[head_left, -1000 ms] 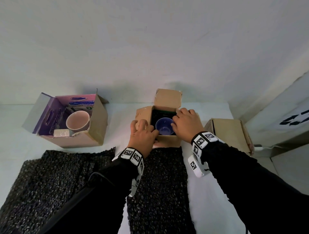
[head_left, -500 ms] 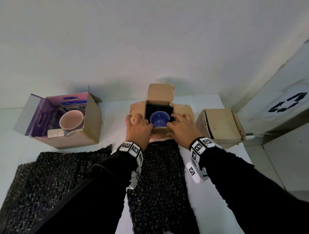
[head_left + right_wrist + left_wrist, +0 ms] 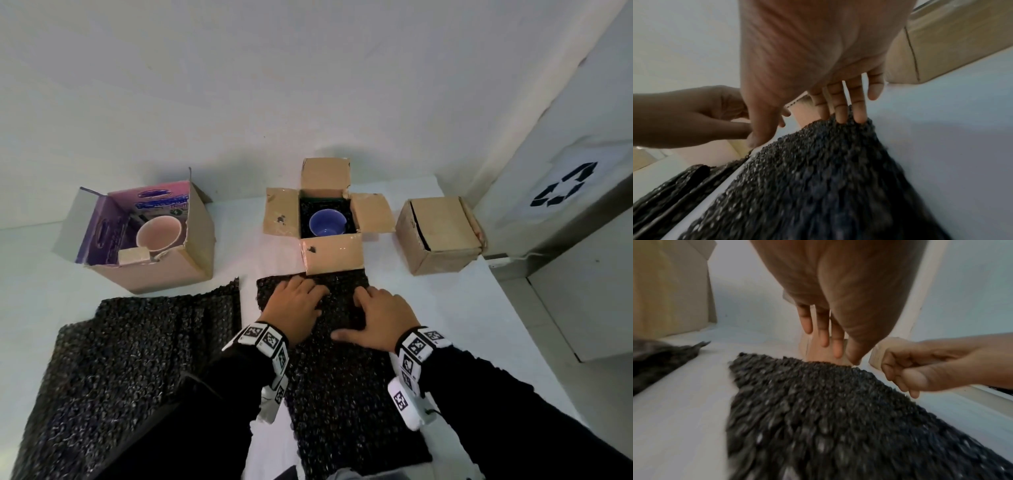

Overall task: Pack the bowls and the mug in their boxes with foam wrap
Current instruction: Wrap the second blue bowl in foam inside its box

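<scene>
Neither grip is clenched: left hand (image 3: 297,308) and right hand (image 3: 380,320) hover, fingers relaxed, over the black foam wrap strip (image 3: 346,394), contact unclear through wrist-view blur. At 12 o'clock, the blue bowl (image 3: 327,222) sits in its open cardboard box (image 3: 334,255), base hidden.

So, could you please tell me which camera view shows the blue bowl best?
The head view: the blue bowl sits plainly visible inside the open middle box. Both wrist views show only that box's outside, never the bowl.

Black long sleeves (image 3: 507,404); white wristbands (image 3: 416,346) printed with black square markers on both wrists.
</scene>
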The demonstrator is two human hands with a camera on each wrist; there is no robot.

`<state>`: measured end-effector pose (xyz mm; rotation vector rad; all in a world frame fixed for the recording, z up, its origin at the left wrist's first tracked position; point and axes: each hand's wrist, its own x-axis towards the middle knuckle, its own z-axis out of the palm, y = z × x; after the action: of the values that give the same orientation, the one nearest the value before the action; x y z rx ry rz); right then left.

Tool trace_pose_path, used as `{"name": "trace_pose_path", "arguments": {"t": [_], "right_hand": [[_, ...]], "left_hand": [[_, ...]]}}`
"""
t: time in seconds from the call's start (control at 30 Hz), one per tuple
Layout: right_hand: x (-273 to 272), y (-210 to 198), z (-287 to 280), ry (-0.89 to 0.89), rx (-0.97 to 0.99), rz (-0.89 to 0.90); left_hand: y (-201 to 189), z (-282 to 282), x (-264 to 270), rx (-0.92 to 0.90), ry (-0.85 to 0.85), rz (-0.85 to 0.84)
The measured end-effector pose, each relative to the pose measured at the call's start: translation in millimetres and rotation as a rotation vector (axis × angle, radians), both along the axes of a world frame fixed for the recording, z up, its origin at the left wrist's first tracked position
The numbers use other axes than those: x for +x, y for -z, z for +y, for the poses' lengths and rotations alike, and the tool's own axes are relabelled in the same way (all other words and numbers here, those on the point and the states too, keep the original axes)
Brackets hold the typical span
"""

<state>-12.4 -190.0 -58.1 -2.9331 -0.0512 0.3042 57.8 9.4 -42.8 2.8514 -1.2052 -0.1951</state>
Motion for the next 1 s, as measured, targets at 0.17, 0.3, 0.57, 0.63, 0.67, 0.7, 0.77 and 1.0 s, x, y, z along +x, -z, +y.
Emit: {"name": "trace_pose_path", "arguments": {"t": [0.17,0.3,0.57,0.63,0.67,0.7,0.77,1.0], "right_hand": [[-22.4,11.7,18.1,0.066,-0.039,0.041],[-24.1,7.9,22.0,0.078,0.166,-0.068],[-12.4,-23.7,19.7,0.151,0.632,0.014],[-8.6,-28.5,17.3,0.22,0.789,0.053],[-7.1,-31.5,14.6,0.221,0.838,0.099],[-5.6,-33.9,11.8,0.188,0.849,0.159],[-1.0,-36.9,6.9,0.1,0.762,0.238],[25.6,-60.9,-5.3,0.102,0.637,0.29]], "left_hand": [[14.1,22.1,-18.0,0.009,0.046,0.206],[10.7,27.3,-23.7,-0.02,0.028,0.14],[-14.9,15.6,0.4,-0.066,0.201,0.026],[-22.7,12.6,1.5,-0.148,0.147,0.124],[-26.4,11.5,2.0,-0.183,0.118,0.159],[-29.9,10.4,2.9,-0.204,0.103,0.174],[-35.0,8.8,5.2,-0.21,0.1,0.16],[-51.9,6.6,24.5,0.031,0.069,0.121]]}}
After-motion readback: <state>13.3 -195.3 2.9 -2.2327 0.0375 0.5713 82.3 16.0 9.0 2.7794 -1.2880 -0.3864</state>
